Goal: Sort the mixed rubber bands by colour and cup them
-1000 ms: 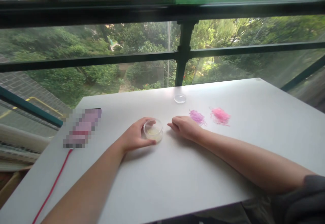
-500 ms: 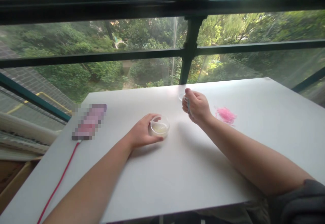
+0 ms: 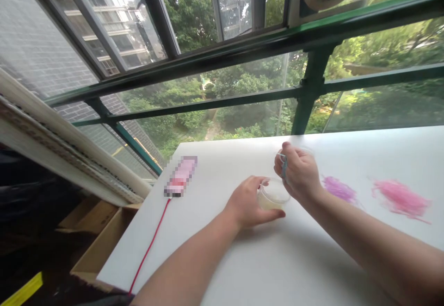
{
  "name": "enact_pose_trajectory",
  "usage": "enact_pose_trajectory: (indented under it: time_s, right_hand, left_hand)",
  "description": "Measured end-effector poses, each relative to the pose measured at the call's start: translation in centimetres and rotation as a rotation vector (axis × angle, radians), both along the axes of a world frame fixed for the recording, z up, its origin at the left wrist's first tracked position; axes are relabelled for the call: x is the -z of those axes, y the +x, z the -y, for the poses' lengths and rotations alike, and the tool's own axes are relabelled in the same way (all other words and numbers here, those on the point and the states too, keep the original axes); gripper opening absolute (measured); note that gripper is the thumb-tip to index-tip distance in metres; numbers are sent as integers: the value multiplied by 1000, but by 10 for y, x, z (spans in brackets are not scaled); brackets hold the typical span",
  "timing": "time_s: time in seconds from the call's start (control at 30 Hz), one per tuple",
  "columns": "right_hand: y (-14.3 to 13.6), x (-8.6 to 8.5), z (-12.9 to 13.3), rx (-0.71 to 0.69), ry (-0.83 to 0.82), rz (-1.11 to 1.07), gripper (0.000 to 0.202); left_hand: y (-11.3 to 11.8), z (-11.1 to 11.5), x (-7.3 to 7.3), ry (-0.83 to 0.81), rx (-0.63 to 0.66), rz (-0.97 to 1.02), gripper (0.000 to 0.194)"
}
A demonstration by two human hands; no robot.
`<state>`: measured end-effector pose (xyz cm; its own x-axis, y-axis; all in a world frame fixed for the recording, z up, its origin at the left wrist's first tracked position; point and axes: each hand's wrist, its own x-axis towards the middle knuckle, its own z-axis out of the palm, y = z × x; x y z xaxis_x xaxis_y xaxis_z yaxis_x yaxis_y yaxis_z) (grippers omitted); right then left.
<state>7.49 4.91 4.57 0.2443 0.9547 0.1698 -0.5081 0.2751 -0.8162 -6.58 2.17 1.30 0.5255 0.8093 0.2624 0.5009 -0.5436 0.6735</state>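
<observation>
My left hand [image 3: 251, 202] is wrapped round the side of a clear round cup [image 3: 274, 195], which has something pale and yellowish in it. Just above and to the right of the cup, my right hand [image 3: 299, 169] is closed in a fist. A thin light-blue and white item [image 3: 284, 166] sticks out between its fingers; I cannot make out what it is. Right of that wrist lies a heap of purple shreds [image 3: 339, 189] on the white table, and a larger heap of pink shreds [image 3: 402, 198] is farther right.
A pixelated pink phone-like object [image 3: 181, 176] lies at the table's left with a red cable [image 3: 150, 246] running from it. Cardboard boxes [image 3: 100, 246] stand beside the table's left edge. Green window bars [image 3: 208, 103] rise behind the white table [image 3: 263, 264].
The view has swung left and tilted, so everything sits farther right. The purple shreds have come into view. The right hand is now closer to the cup, still closed; the left still holds the cup.
</observation>
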Motion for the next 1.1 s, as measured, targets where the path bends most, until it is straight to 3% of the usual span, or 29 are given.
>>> enact_pose_trajectory:
  time_s: [0.47, 1.1]
  right_hand:
    - [7, 5, -4, 7, 31, 117, 44]
    - [8, 6, -7, -17, 118, 342, 46]
  left_hand:
    - [8, 2, 0, 53, -116, -4, 63]
    - [10, -1, 3, -15, -84, -2, 58]
